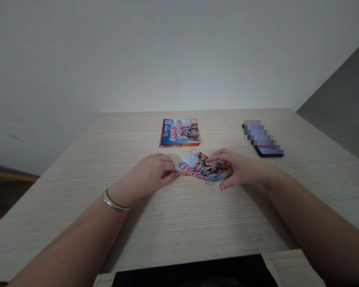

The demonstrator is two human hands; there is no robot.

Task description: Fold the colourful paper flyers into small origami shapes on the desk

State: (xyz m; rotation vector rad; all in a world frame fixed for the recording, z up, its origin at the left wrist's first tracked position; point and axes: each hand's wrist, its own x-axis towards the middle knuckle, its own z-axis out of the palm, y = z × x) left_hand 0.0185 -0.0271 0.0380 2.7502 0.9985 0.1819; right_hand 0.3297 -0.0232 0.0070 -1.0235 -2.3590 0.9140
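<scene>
A glossy printed leaflet [205, 166], with red lettering and pictured people on pale blue, lies bent and twisted between my hands. My left hand [154, 170], wearing a silver bangle, is closed on its left end, where a strip of red and yellow shows; the fingertips are partly hidden. My right hand [231, 165] curves around the right end, fingers on the printed face and thumb at the near edge. Just beyond lies a neat stack of similar leaflets [181, 132], with an orange lower edge.
A dark-cased phone [263, 139] rests at the right, its screen pixelated. The pale wood-grain table [77, 171] meets a white wall [179, 56] at the back. At the near edge, a black surface [191, 273] with pale sides shows in front of me.
</scene>
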